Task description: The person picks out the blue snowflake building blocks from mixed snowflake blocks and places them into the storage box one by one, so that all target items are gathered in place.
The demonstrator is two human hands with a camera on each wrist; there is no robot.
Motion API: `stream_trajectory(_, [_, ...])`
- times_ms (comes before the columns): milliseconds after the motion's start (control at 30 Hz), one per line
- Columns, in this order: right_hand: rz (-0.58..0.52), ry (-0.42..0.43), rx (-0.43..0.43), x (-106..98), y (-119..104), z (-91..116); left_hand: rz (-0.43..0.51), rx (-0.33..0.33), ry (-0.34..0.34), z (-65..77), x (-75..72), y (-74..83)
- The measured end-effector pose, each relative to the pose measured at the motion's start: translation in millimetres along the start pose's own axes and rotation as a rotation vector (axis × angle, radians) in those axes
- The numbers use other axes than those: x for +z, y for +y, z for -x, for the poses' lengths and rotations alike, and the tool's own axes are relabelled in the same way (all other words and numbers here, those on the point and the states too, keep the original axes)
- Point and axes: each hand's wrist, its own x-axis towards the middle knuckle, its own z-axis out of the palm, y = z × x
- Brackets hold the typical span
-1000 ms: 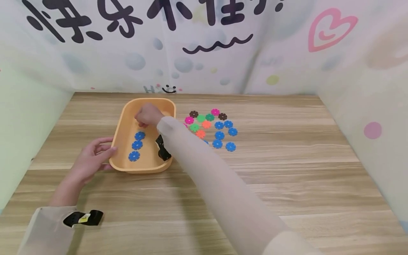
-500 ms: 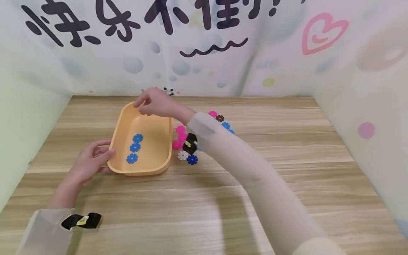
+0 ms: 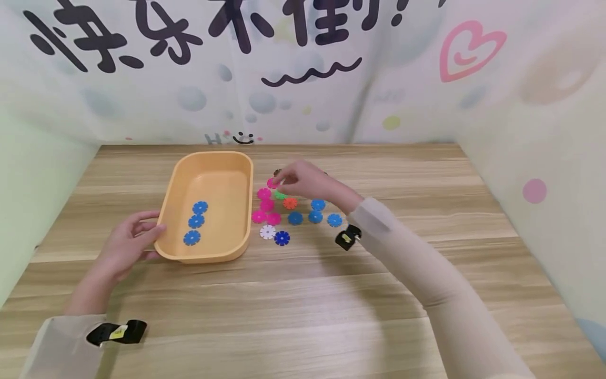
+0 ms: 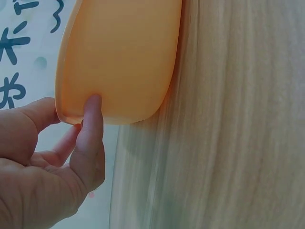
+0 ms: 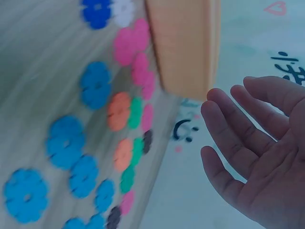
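Note:
My left hand [image 3: 127, 243] pinches the left rim of a yellow-orange plastic basin [image 3: 224, 208], thumb over the edge. The left wrist view shows that hand [image 4: 62, 162] with its thumb and fingers on either side of the basin wall [image 4: 119, 57]. Inside the basin lie three blue snowflake discs [image 3: 191, 238], roughly in a row. To the right of the basin, my right hand [image 3: 305, 181] hovers over loose snowflake discs and covers some of them. In the right wrist view, that hand [image 5: 257, 148] holds nothing, its fingers loosely bent.
Loose discs spread over the wooden table [image 3: 303, 321]: pink [image 3: 259, 216], white [image 3: 267, 232], dark blue [image 3: 282, 238], orange [image 3: 290, 203] and several lighter blue ones [image 3: 334, 220]. A printed cloth [image 3: 303, 116] hangs behind the table.
My right hand has come up out of the basin and moved right, over the loose discs. The left hand keeps its hold on the rim. Three blue discs stay in the basin.

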Motion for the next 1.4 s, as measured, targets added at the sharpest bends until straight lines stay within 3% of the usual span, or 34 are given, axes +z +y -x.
stream_trajectory(333, [0.024, 0.063, 0.109, -3, 61, 54, -0.013, -0.013, 0.0, -0.7, 2.0, 0.5])
stream_trajectory(600, [-0.02, 0.07, 0.12, 2, 96, 80, -0.008, 0.002, -0.002, -0.9, 0.0, -0.9])
stream_trajectory(800, [-0.045, 0.058, 0.135, 4, 108, 85, -0.007, 0.011, -0.004, -1.2, -0.4, -1.3])
stream_trajectory(1400, [0.045, 0.085, 0.164, 13, 113, 84, -0.005, -0.008, -0.005, -2.4, 0.5, -0.1])
